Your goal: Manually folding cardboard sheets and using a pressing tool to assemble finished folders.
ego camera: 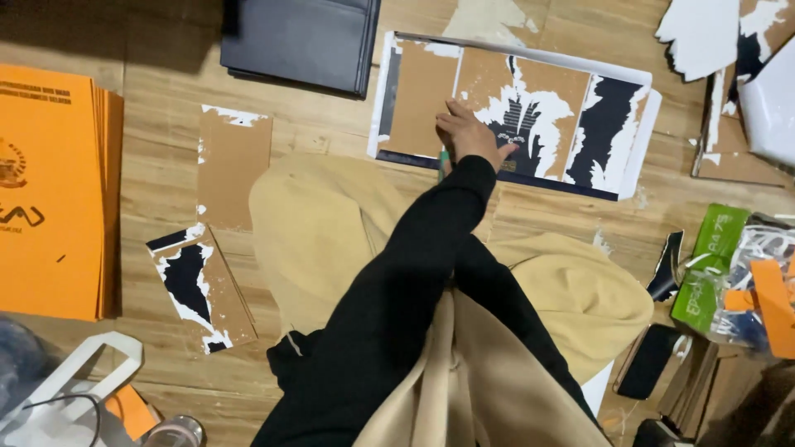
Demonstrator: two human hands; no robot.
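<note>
The board [513,116], brown card with its black-and-white facing torn off in patches, lies flat on the wood floor [166,165] at 12 o'clock from the person's knees. One hand [468,134], on a black sleeve, lies on its lower middle, fingers flat and spread on the card; a thin green tool [443,164] shows at the wrist, and I cannot tell whether the grip is closed on it, or which hand this is. The other hand is out of view.

At 9 o'clock sits an orange stack [54,190] of printed sheets. A dark folder [302,41] lies at 11 o'clock, just left of the board. Two peeled card strips [236,170] [203,285] lie between stack and knee. At 3 o'clock a clear bag [758,285] holds green and orange packets; a dark phone [650,360] lies below it. White torn scraps [704,33] lie at 1 o'clock.
</note>
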